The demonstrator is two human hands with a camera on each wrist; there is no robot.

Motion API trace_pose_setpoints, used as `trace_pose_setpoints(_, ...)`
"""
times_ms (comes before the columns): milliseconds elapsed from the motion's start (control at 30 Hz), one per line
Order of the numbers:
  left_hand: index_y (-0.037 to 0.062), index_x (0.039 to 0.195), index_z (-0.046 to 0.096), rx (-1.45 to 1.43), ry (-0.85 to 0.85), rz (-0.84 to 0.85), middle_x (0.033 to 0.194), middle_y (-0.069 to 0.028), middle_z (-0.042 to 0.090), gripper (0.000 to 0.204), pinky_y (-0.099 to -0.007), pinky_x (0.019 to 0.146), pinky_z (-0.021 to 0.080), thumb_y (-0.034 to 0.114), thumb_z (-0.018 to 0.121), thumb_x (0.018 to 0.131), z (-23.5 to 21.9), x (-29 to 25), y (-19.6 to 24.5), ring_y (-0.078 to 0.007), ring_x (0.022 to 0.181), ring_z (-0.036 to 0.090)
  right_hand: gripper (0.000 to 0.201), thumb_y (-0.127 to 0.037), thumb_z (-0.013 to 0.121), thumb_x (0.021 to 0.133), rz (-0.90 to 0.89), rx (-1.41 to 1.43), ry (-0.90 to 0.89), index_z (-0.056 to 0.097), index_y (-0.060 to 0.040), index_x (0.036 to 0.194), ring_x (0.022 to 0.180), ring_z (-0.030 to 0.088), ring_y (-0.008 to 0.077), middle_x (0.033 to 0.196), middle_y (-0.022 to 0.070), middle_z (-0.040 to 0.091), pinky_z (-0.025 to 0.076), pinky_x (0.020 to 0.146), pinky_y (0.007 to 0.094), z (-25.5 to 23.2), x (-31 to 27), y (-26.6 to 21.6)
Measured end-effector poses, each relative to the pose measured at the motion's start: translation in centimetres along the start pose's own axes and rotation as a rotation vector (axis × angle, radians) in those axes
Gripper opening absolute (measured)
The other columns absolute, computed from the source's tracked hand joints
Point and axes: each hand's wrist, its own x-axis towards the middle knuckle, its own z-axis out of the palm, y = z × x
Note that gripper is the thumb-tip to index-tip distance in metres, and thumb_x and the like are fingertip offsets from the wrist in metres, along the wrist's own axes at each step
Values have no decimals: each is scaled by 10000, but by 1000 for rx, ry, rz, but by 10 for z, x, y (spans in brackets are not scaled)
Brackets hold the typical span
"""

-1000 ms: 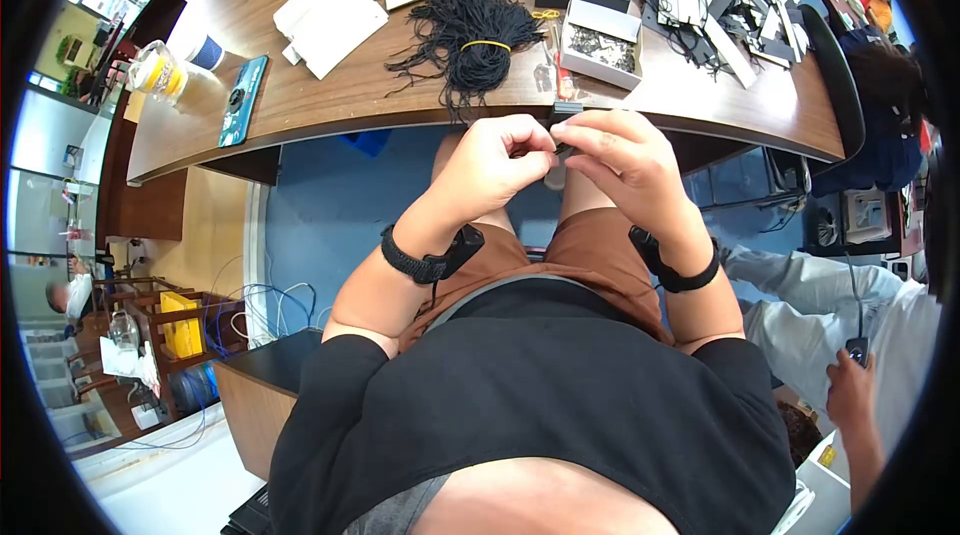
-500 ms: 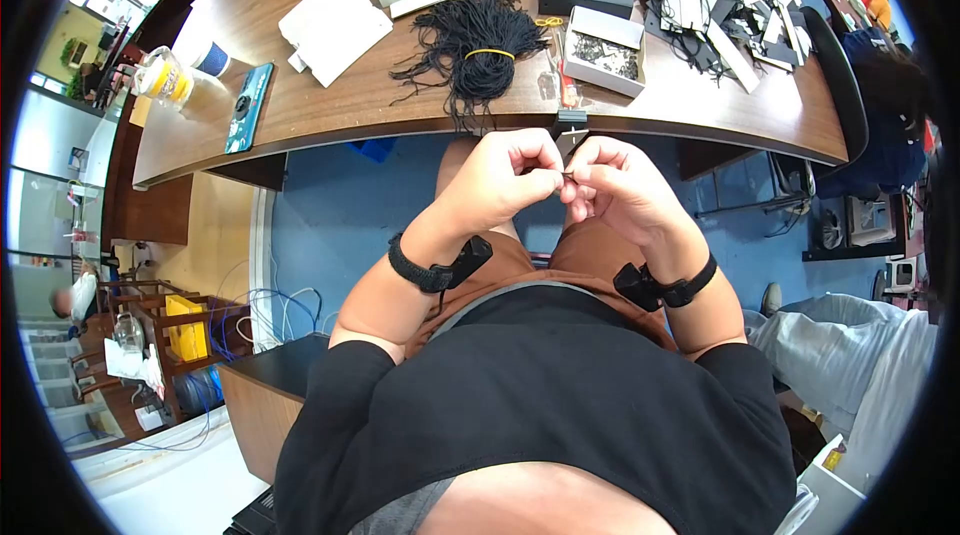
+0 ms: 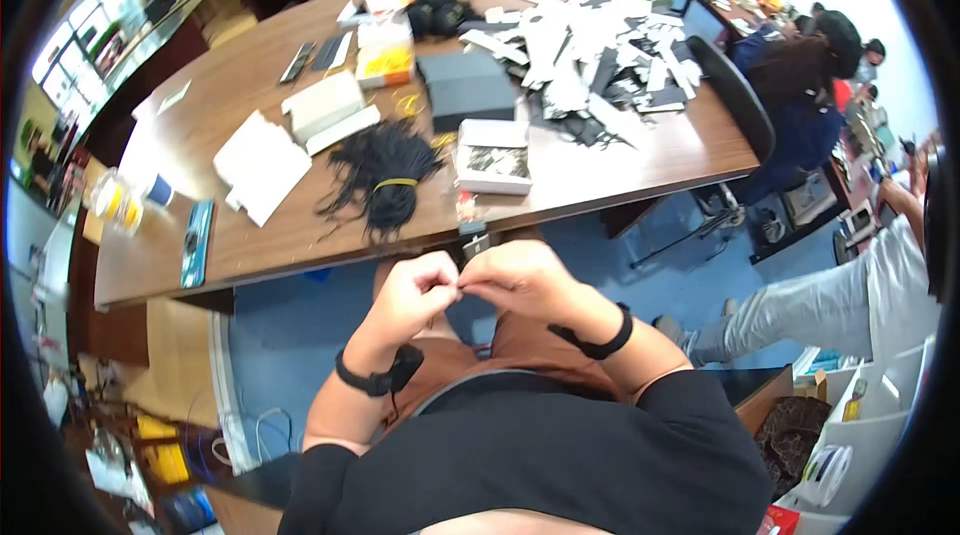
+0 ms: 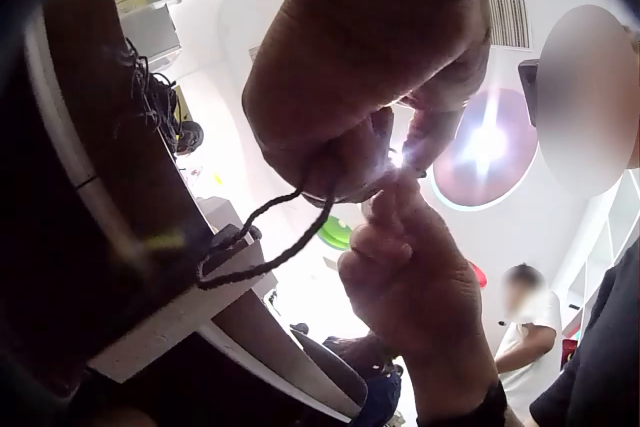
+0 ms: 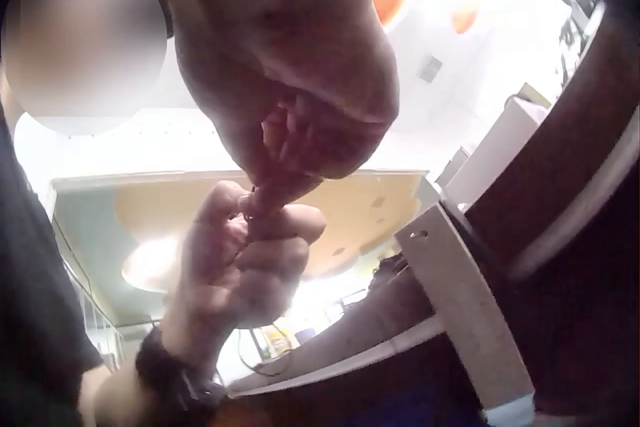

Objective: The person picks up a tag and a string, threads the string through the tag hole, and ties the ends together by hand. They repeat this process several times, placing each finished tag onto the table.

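Fingertips of my left hand [image 3: 408,300] and right hand [image 3: 525,280] meet just below a metal bracket [image 3: 474,243] at the table's front edge. From my left hand [image 4: 370,67] a thin dark cord [image 4: 262,269] hangs in a loop in the left wrist view. My right hand [image 4: 410,277] pinches at the tip of the left fingers there. In the right wrist view, the thumb and fingers of my right hand [image 5: 290,87] pinch against those of my left hand [image 5: 245,267]; a tiny dark bit shows between them, mostly hidden.
On the table [image 3: 330,225] lie a bundle of black cords [image 3: 395,197] with a yellow band, an open white box [image 3: 492,157] of small parts, a dark grey box [image 3: 465,90], a phone [image 3: 197,243] and a heap of white and black strips [image 3: 590,60].
The head view has tilted up and turned, showing more of the table and room. Both hands appear lower and further left; the right hand has rotated so its back faces up. Fingertips remain together.
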Motion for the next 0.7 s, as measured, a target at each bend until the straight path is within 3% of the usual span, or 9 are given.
trace_pose_setpoints(67,-7,750,569,-29,-23,-24,749,-12,527,29,-216,633,387,21,566,760,0,-2,4,-73,706,473,112,-49,694,760,180,109,-17,656,-34,864,665,640,155,768,60,651,501,590,268,0,-1,-8)
trace_pose_setpoints(133,-13,754,570,-78,-34,-12,772,-8,522,28,-220,629,382,14,561,758,4,-3,0,-76,719,477,129,-78,661,822,529,550,-103,620,-6,921,680,620,119,815,55,647,505,610,245,3,-9,-8)
trace_pose_setpoints(200,-6,743,564,19,-14,49,773,-12,508,30,-223,603,368,23,567,751,6,0,0,-78,703,468,71,-67,624,821,620,932,-56,599,-14,861,635,589,107,759,42,625,468,582,209,11,-11,-1)
trace_pose_setpoints(333,6,712,547,398,84,214,726,-33,490,33,-227,543,352,18,577,714,13,3,4,-95,618,441,42,-28,562,807,935,1394,33,560,-62,784,547,537,110,703,50,581,425,495,224,18,-13,6)
trace_pose_setpoints(400,13,692,504,369,129,291,688,-34,478,47,-234,566,363,0,539,720,21,5,1,-103,634,450,44,-47,557,809,943,1604,38,564,-60,767,530,516,128,672,43,558,440,496,260,21,-18,13)
trace_pose_setpoints(500,7,728,500,346,102,249,709,-21,486,52,-235,580,369,27,545,746,15,3,-5,-84,658,440,31,-70,565,816,977,1493,19,588,-55,831,577,553,132,699,49,582,469,534,264,20,-18,11)
trace_pose_setpoints(600,16,734,512,210,102,113,737,4,465,63,-209,560,344,54,562,746,15,-1,-2,-53,655,415,38,-60,522,853,904,1526,0,547,-32,850,615,595,161,771,82,606,490,576,269,16,-14,5)
trace_pose_setpoints(700,28,742,521,192,115,79,735,29,462,44,-189,538,329,40,563,750,12,-3,-2,-28,631,393,72,-59,517,874,832,1239,150,554,-10,912,669,626,149,830,91,615,502,600,243,13,-12,-1)
